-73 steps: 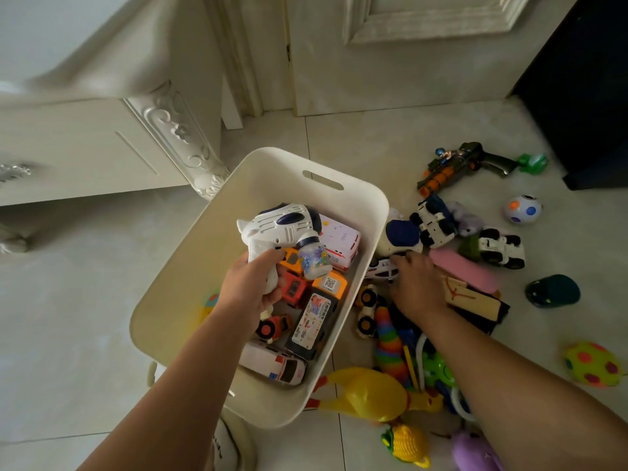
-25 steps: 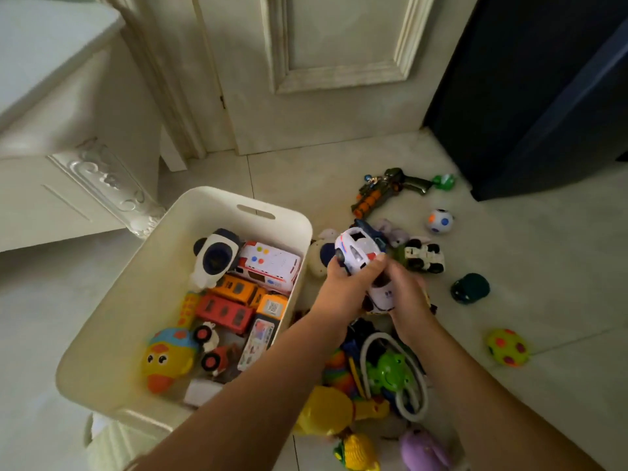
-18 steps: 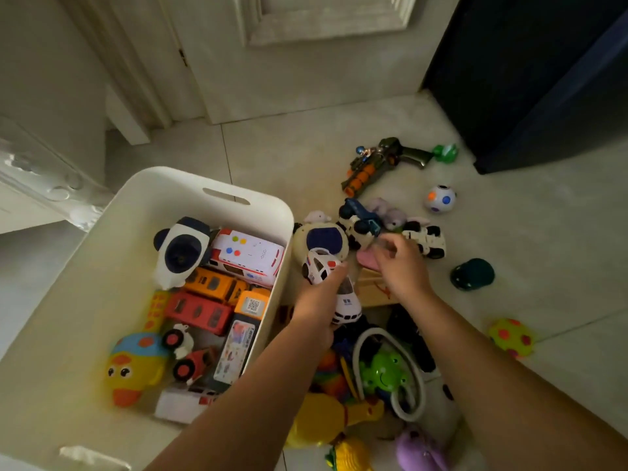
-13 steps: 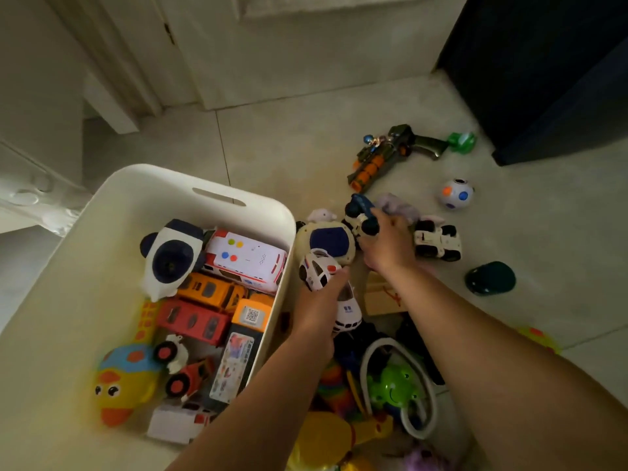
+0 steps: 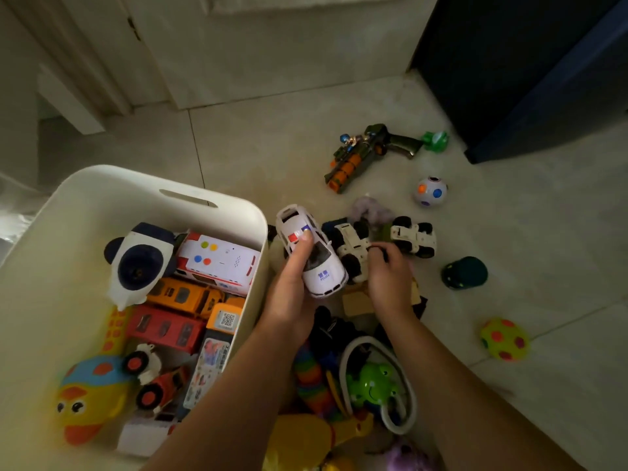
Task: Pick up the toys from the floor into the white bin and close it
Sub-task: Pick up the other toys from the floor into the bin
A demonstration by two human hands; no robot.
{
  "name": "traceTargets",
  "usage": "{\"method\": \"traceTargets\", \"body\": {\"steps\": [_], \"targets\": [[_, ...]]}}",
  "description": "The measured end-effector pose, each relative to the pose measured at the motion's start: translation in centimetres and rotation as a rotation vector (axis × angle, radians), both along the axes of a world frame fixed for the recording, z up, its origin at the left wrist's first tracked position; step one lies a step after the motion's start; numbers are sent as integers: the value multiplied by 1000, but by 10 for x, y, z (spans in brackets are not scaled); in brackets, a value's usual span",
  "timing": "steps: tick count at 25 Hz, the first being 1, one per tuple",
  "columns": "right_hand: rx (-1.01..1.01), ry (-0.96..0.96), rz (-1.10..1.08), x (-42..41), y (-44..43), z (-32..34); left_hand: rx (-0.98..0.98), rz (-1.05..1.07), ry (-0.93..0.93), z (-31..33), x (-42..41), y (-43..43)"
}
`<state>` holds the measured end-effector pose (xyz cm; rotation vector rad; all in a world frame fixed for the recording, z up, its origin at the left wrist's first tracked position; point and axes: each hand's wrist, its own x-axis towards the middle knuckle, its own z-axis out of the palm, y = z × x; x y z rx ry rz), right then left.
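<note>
left grip clamps police car mid-body | likely light, rigid, slick plastic; hold the sides | right grip pinches white truck

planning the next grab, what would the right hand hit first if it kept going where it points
The white truck: the right hand points at it, curled fingertips seemingly touching it.

cream panelled door: far side | dark blue cabinet: upper right
</note>
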<state>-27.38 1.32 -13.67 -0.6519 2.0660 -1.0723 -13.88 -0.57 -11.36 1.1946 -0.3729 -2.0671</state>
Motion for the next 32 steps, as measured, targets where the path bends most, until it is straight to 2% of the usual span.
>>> {"method": "traceTargets", "body": {"steps": [2,6,9,12,13,15,16,17,18,20,22,23,26,28,32], "targets": [[-11,-59,25,4,14,7,-5,-77,66,8,0,1],[21,-20,236,2,22,15,3,-144,37,9,-4,6],[42,-48,393,-10,15,28,16,-86,84,3,-6,4],[191,-81,387,-19,-6,33,48,4,198,-6,-11,3],[191,2,357,-23,-14,30,68,14,228,-8,-12,5],[156,379,289,-41,-30,11,117,20,270,-12,-14,8],[199,602,308,-55,-37,2,136,24,275,-15,-13,9],[301,747,376,-70,-42,-7,149,22,277,-17,-12,10],[424,794,458,-85,-47,-18,159,14,270,-19,-10,10],[593,677,541,-104,-56,-34,184,-1,267,-21,-8,10],[616,500,527,-110,-60,-44,187,-10,268,-21,-8,9],[602,480,518,-109,-59,-47,187,-9,263,-19,-8,8],[577,578,505,-100,-52,-39,165,-49,231,-10,-9,6],[506,593,485,-96,-40,-32,141,-76,206,0,-9,8],[228,548,328,-82,-3,-1,79,-148,163,35,-3,23]]}}
